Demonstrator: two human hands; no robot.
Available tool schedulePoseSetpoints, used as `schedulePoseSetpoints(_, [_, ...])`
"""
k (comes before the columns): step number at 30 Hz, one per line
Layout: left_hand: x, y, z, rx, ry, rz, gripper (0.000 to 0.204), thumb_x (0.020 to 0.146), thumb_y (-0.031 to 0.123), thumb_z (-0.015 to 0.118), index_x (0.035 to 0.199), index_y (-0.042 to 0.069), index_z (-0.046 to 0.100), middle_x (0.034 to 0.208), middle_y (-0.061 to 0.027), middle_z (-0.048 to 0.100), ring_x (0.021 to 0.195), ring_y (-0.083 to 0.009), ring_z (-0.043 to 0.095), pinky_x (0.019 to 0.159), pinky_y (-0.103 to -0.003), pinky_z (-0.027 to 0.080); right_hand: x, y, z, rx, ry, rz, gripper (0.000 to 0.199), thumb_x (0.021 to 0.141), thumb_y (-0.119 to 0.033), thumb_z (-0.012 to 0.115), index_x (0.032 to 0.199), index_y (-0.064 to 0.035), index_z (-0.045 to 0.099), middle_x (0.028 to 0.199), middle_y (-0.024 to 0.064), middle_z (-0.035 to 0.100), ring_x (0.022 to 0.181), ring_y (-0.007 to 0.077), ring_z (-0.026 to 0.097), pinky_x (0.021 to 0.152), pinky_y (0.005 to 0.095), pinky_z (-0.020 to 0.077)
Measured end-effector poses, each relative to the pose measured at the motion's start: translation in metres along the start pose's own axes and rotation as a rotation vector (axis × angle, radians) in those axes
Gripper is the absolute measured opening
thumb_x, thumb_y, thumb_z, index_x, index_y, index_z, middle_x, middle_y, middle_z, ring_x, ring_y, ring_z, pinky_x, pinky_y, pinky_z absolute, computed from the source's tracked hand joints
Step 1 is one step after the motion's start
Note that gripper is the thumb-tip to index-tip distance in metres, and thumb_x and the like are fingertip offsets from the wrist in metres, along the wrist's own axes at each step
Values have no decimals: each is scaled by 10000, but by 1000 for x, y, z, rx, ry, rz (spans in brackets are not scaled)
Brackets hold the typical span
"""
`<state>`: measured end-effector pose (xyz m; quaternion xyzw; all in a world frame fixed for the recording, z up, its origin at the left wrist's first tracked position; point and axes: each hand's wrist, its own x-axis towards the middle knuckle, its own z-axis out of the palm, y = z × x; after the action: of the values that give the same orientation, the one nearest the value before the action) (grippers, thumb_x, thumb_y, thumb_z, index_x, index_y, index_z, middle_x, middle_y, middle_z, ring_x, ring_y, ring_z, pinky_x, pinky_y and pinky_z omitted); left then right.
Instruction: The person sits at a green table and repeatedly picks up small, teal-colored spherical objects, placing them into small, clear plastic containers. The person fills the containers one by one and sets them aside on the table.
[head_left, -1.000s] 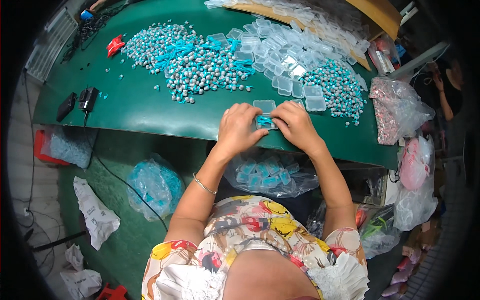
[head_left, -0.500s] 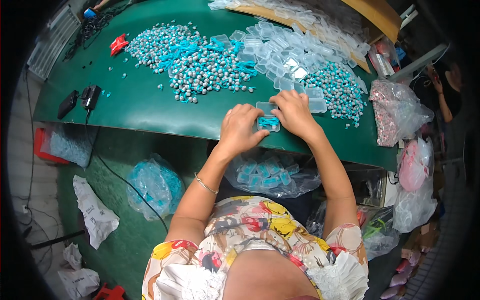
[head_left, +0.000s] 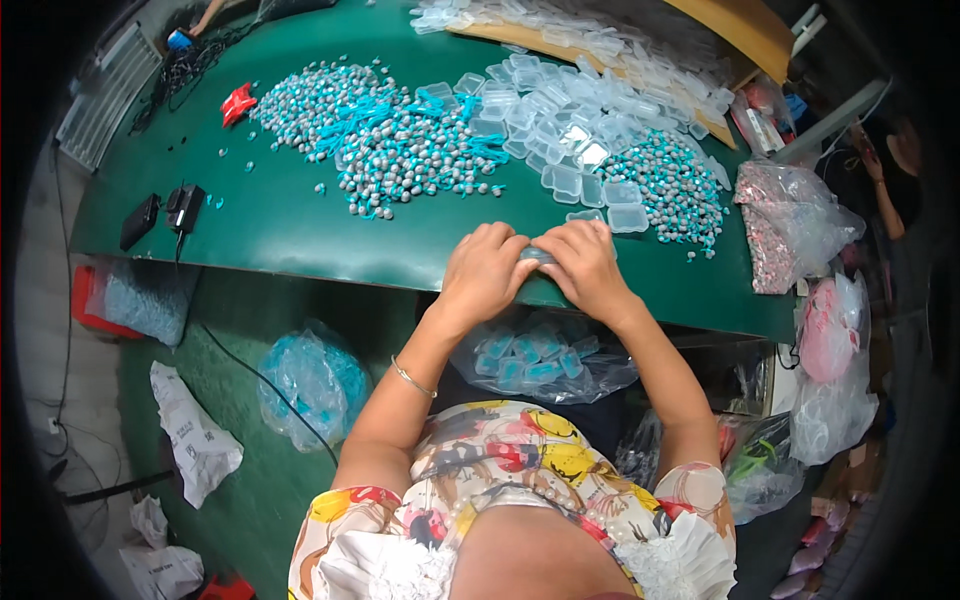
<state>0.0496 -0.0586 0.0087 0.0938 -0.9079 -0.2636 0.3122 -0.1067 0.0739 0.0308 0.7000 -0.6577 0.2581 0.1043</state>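
Observation:
Between my hands, near the front edge of the green table [head_left: 290,225], is a small clear plastic box [head_left: 538,256], mostly covered by my fingers. My left hand [head_left: 485,268] grips its left side, with the thumb along the near side. My right hand [head_left: 585,268] closes over the other side, fingers curled on top. What lies inside is hidden now. Just beyond the right hand lie open clear boxes [head_left: 628,218]. Farther off are a heap of small grey-and-turquoise round pieces [head_left: 400,160] and a pile of clear boxes [head_left: 540,110].
A second heap of grey-and-turquoise pieces [head_left: 675,190] lies to the right, beside a bag of pink-and-white pieces [head_left: 770,225]. Below the table edge, a plastic bag [head_left: 540,360] holds filled boxes. Two black adapters [head_left: 182,208] and a red packet [head_left: 238,104] lie left.
The box stood open with turquoise contents showing; its lid now appears folded down under my fingers. My right hand has come lower and closer to the left one.

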Motion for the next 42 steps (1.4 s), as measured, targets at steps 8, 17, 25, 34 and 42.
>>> schedulePoseSetpoints(8, [-12,1,-6,-223,34,40,158,900,160,677,907,6,648,815,-151,583,759,-347,596,664,-435,473,-6,-6,3,304,-34,49,185,821,-193,724,969,-88,690,864,54,618,901,244,595,928,435,344])
schedulePoseSetpoints(17, [-59,52,26,-1,-204,-12,251,857,293,744,910,58,674,882,-128,633,736,-333,663,617,-422,533,36,64,21,-323,100,244,133,816,-192,751,921,-132,696,915,26,628,968,240,587,953,479,337])
schedulePoseSetpoints(25, [-6,14,-13,15,189,-27,142,832,84,711,961,48,663,865,-158,637,791,-370,630,681,-449,510,14,15,-18,-163,121,193,79,833,-146,711,872,-131,644,888,26,599,923,236,594,948,484,341])
schedulePoseSetpoints(34, [65,-57,10,427,129,-103,157,753,211,775,801,70,726,892,-95,630,878,-294,610,729,-444,454,-12,-33,-5,-66,35,75,78,842,-177,687,896,-127,660,948,29,618,988,219,592,1001,547,326])
schedulePoseSetpoints(42, [54,-44,6,346,201,13,95,806,144,738,871,88,699,870,-71,636,844,-282,615,720,-428,451,17,104,-19,-408,145,475,68,839,-193,709,868,-158,760,931,48,693,976,252,620,951,529,330])
